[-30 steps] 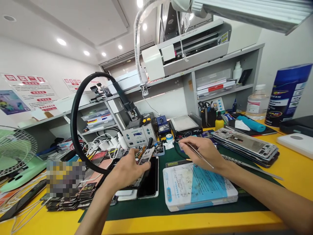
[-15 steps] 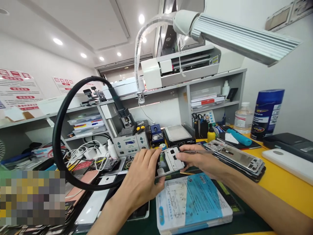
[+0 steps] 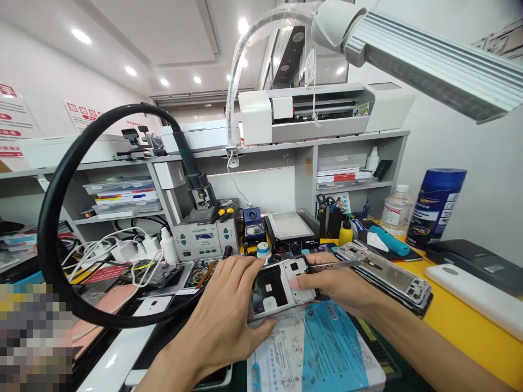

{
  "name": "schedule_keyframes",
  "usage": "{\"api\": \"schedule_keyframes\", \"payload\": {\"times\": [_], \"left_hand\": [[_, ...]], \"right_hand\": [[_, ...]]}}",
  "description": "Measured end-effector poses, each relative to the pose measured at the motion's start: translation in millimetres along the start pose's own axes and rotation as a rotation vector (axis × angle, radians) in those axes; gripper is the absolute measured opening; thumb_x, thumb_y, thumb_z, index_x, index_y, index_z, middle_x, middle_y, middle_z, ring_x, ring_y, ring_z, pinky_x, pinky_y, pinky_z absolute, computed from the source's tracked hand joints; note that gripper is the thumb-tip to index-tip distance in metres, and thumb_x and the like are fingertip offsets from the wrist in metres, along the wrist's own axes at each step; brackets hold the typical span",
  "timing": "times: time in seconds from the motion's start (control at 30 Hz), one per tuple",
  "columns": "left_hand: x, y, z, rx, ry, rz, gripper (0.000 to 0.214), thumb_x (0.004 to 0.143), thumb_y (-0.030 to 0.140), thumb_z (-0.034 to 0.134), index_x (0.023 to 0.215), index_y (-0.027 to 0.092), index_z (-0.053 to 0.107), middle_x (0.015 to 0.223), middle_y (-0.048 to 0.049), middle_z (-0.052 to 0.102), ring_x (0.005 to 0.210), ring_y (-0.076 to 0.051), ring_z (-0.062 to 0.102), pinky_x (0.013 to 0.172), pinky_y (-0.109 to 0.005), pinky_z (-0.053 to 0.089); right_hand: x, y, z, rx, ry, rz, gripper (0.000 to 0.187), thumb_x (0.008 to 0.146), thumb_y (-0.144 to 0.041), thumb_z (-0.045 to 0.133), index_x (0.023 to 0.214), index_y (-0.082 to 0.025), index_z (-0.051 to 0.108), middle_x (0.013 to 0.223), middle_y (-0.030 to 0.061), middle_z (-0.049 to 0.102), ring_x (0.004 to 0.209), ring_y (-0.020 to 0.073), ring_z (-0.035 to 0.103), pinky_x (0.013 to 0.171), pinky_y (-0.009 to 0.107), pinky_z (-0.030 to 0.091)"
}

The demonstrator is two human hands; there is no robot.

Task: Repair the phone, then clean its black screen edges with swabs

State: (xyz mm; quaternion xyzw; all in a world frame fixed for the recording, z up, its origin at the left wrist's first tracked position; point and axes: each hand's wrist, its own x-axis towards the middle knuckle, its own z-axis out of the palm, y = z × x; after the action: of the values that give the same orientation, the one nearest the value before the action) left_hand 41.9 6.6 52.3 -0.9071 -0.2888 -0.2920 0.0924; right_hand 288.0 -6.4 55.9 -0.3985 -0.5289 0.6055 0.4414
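Note:
An opened phone [image 3: 273, 288], with a dark interior and a pale plate at its right end, is tilted up over the near bench. My left hand [image 3: 229, 299] grips its left end, fingers across the far edge and thumb by the near edge. At the other end, my right hand [image 3: 333, 280] pinches the phone, thumb on the pale plate. A thin metal tool [image 3: 341, 265] also lies in my right hand, its tip pointing right; its kind is not clear. Beneath the phone sits a blue-and-white box [image 3: 327, 348].
A stack of phone frames [image 3: 388, 269] lies right of my right hand. A thick black hose [image 3: 51, 228] loops at left, above loose phones and white cables. Behind stand a grey soldering station [image 3: 208, 237], a yellow bottle [image 3: 345, 233] and a blue spray can [image 3: 437, 207]. A lamp [image 3: 433, 60] hangs overhead.
The view has shifted and tilted. Both hands still hold the phone, which now shows more of its dark interior. The metal tool is more visible beside my right hand.

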Motion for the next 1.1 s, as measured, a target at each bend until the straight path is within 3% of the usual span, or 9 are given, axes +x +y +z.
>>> {"api": "schedule_keyframes", "payload": {"times": [0.2, 0.33, 0.57, 0.7, 0.8, 0.93, 1.1], "left_hand": [[-8.5, -4.8, 6.9, -0.11, -0.024, -0.054, 0.068, 0.083, 0.02, 0.064, 0.144, 0.022, 0.033, 0.13, -0.0123, 0.056, 0.117, -0.03, 0.055, 0.1, -0.049, 0.049], [-12.2, -8.2, 10.7, -0.241, -0.103, -0.166, 0.068, 0.086, 0.026, 0.066, 0.145, 0.03, 0.032, 0.13, -0.0085, 0.057, 0.118, -0.028, 0.057, 0.098, -0.046, 0.052], [-13.7, -5.2, 8.1, -0.287, -0.128, -0.22, 0.069, 0.084, 0.037, 0.071, 0.142, 0.034, 0.034, 0.13, -0.0077, 0.056, 0.12, -0.031, 0.058, 0.099, -0.049, 0.053], [-7.6, 5.6, 11.6, -0.384, -0.018, -0.407, 0.063, 0.087, 0.038, 0.067, 0.142, 0.033, 0.035, 0.13, -0.009, 0.057, 0.12, -0.03, 0.059, 0.099, -0.053, 0.053], [0.7, 17.0, 21.8, -0.454, 0.117, -0.525, 0.059, 0.089, 0.04, 0.066, 0.14, 0.028, 0.037, 0.131, -0.0111, 0.057, 0.122, -0.031, 0.058, 0.102, -0.055, 0.051], [10.9, 30.0, 42.1, -0.336, 0.269, -0.531, 0.062, 0.09, 0.034, 0.062, 0.144, 0.025, 0.033, 0.132, -0.014, 0.051, 0.125, -0.033, 0.053, 0.101, -0.057, 0.051], [13.9, 39.8, 46.4, -0.298, 0.263, -0.452, 0.08, 0.082, 0.036, 0.071, 0.148, 0.024, 0.027, 0.131, -0.0151, 0.048, 0.124, -0.036, 0.052, 0.099, -0.059, 0.05]], "right_hand": [[4.3, 4.4, 2.6, 0.148, 0.022, 0.129, 0.021, 0.076, -0.018, 0.081, 0.096, -0.012, 0.079, 0.078, 0.0073, 0.082, 0.064, 0.0175, 0.073, 0.055, 0.028, 0.065], [4.6, 4.0, 4.0, 0.199, -0.007, 0.182, 0.021, 0.076, -0.016, 0.079, 0.095, -0.009, 0.079, 0.075, 0.0096, 0.082, 0.059, 0.0175, 0.074, 0.056, 0.028, 0.065], [7.2, 6.6, 4.4, 0.235, -0.034, 0.158, 0.017, 0.081, -0.023, 0.079, 0.092, -0.01, 0.078, 0.074, 0.0092, 0.081, 0.06, 0.0186, 0.075, 0.058, 0.03, 0.065], [4.5, 5.9, 8.8, 0.219, -0.045, 0.034, 0.035, 0.09, -0.048, 0.07, 0.099, -0.014, 0.076, 0.087, 0.0102, 0.081, 0.079, 0.0223, 0.077, 0.083, 0.041, 0.062], [-0.7, 6.0, 19.3, 0.123, -0.025, -0.081, 0.034, 0.084, -0.043, 0.079, 0.108, -0.018, 0.075, 0.095, 0.0075, 0.079, 0.094, 0.0244, 0.074, 0.095, 0.043, 0.055], [-3.6, 9.2, 33.4, -0.064, 0.026, -0.176, 0.026, 0.081, -0.037, 0.081, 0.101, -0.021, 0.078, 0.09, 0.0029, 0.077, 0.093, 0.0258, 0.07, 0.091, 0.039, 0.055], [-0.4, 7.1, 24.1, -0.276, 0.186, -0.223, 0.022, 0.09, -0.039, 0.068, 0.083, -0.018, 0.072, 0.074, 0.0011, 0.069, 0.072, 0.0201, 0.063, 0.068, 0.032, 0.053]]}}
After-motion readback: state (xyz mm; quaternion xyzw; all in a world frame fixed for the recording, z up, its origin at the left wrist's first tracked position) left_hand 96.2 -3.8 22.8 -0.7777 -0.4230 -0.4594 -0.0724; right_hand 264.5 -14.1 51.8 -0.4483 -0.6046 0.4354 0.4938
